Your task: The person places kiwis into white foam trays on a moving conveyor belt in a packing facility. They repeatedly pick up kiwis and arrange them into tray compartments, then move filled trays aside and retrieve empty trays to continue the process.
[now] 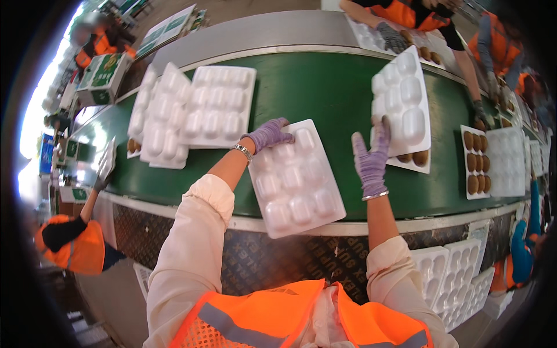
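My left hand [269,135], in a purple glove, grips the upper left edge of a white moulded fruit tray [292,176]. The tray is turned cup bottoms up and tilted, its lower end over the belt's near rim. My right hand [373,158], also gloved in purple, has its thumb and fingers apart. Its fingertips overlap the lower left edge of another white tray [402,100]; whether they touch it I cannot tell. That tray leans over a tray of kiwifruit [420,158], mostly hidden beneath it. Both trays on the right are over the green conveyor belt [317,91].
Several white trays [219,104] lie overlapping on the belt at left. A filled kiwifruit tray [477,163] is farther right. Across the belt, a co-worker's gloved hand [391,38] is at kiwifruit. Empty trays [452,274] stand below the belt at right. Another worker [74,243] is at left.
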A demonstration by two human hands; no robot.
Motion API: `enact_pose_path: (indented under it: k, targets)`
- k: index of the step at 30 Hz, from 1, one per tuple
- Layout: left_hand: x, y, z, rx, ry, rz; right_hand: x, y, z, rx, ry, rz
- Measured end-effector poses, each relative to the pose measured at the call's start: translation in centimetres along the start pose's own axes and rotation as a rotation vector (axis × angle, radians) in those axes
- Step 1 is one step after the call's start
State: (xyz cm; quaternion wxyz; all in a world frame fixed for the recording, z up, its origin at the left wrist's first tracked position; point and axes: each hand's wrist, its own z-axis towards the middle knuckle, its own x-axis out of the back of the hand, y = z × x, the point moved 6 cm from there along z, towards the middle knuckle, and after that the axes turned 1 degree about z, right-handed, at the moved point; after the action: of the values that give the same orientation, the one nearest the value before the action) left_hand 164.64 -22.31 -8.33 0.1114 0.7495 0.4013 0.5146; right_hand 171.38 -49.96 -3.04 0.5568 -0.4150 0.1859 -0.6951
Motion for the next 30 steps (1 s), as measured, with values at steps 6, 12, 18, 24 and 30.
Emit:
enact_pose_path:
  k: [6,12,18,24,30]
  targets:
    - [1.3,6.1,8.1,-0.304,0.048,0.252,2.1,-0.6,-6.9,-0.041,-0.152,-0.047]
    - [8.0,7.2,13.2,-0.17,0.565,0.071,8.4,-3.0,-14.1,-0.185,-0.377,-0.024]
    - [7.0,5.1,2.8,-0.489,0.976,0.277,23.8,-3.9,-17.1,-0.37,-0.403,-0.392]
    - [-5.5,4.2,-15.1,-0.451,0.761,0.05,35.0,-1.9,-24.8,-0.858,-0.49,-0.84]
    - [-15.8,-1.2,-22.1,-0.368,0.516,-0.164,35.7,3.3,-29.9,-0.809,-0.408,-0.439]
